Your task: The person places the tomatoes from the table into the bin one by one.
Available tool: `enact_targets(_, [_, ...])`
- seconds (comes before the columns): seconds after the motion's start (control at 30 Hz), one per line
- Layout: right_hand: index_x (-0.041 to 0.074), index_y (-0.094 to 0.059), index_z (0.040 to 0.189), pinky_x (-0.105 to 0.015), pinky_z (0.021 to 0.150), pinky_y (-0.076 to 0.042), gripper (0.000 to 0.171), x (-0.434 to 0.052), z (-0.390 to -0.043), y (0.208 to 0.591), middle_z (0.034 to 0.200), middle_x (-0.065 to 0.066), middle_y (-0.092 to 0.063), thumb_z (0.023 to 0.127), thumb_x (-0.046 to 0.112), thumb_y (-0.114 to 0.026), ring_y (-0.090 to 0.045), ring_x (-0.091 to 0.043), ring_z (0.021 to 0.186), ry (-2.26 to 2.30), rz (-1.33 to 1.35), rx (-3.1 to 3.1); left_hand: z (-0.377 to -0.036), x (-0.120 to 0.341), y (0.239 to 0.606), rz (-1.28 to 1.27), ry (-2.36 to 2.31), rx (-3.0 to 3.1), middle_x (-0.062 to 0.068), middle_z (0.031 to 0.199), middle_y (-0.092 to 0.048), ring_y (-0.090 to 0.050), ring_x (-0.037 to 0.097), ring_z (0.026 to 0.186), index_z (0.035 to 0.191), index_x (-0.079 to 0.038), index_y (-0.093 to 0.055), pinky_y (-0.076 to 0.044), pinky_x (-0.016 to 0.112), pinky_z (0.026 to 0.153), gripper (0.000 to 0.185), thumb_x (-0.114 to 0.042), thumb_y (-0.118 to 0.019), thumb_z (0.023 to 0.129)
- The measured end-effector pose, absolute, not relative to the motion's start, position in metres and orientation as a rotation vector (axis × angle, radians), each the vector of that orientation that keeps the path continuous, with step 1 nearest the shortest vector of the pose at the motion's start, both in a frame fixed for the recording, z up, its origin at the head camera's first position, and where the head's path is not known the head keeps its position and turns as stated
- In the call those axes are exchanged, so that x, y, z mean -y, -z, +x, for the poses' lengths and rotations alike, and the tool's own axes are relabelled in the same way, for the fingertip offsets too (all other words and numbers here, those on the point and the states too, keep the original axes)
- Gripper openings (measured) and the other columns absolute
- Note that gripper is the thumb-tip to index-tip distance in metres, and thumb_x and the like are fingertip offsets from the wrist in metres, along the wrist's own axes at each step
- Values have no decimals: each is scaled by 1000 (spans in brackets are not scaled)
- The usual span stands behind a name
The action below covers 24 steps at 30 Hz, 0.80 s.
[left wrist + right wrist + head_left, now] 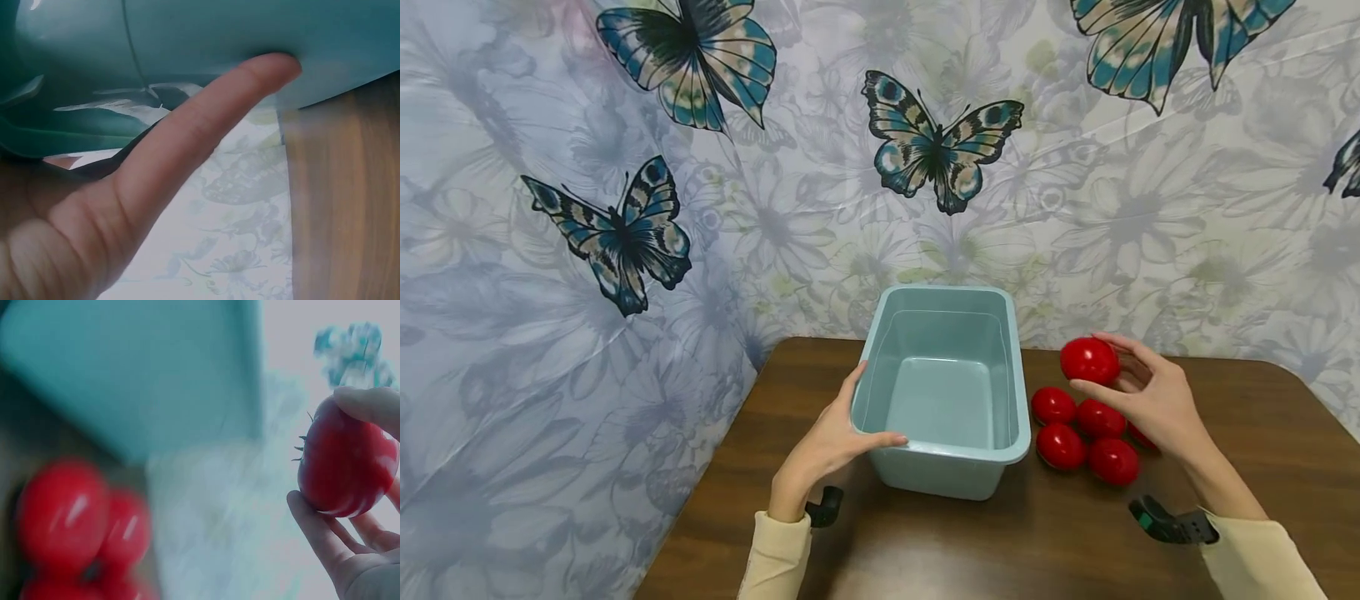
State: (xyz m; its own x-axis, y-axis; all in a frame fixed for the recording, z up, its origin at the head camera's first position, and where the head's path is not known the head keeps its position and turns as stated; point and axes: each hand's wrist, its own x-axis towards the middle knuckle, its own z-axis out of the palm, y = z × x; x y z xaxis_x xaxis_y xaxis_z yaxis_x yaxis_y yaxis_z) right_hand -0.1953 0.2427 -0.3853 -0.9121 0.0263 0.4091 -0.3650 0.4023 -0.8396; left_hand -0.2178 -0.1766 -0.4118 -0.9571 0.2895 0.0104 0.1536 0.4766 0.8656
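Tomato (1088, 360) sits pinched in the right hand (1150, 398); left hand (831, 442) grips the bin (942, 454) rim.

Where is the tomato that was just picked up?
In the head view, the right hand holds the tomato above the tomato pile, right of the empty blue tub.

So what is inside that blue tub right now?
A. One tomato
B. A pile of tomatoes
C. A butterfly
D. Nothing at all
D: the head view shows the bare bottom of the tub; the left hand grips its rim, the right hand holds one tomato in the air beside it, and the other tomatoes lie on the table.
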Motion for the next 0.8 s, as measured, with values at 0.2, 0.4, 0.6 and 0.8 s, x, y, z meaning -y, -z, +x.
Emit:
enact_targets(0.2, [8, -58, 147, -16, 84, -56, 64, -173, -233, 343, 133, -9, -61, 88, 8, -85, -66, -9, 107, -1602, 411, 2301, -217, 180, 410, 383, -1469, -2579, 9, 170, -26, -37, 34, 150, 169, -32, -9, -36, 63, 114, 132, -54, -94, 71])
enact_targets(0.4, [6, -58, 146, -16, 85, -55, 64, -128, -268, 324, 136, -18, -59, 88, 8, -85, -64, -32, 117, -1658, 496, 2320, -217, 180, 409, 403, -1483, -2562, 6, 167, -31, -44, 31, 143, 169, -32, -9, -40, 59, 112, 129, -54, -93, 73])
enact_targets(0.6, [5, -58, 146, -18, 83, -55, 64, -114, -282, 329, 137, -19, -58, 88, 9, -85, -63, -38, 117, -1656, 512, 2376, -219, 178, 409, 439, -1508, -2510, 8, 165, -34, -48, 32, 138, 169, -31, -7, -42, 57, 110, 129, -52, -93, 75])
enact_targets(0.8, [7, -57, 147, -18, 83, -55, 64, -112, -284, 335, 138, -19, -57, 89, 10, -84, -61, -37, 118, -1639, 495, 2413, -221, 179, 409, 478, -1557, -2442, 12, 164, -35, -49, 35, 136, 169, -30, -6, -43, 56, 110, 129, -47, -94, 76])
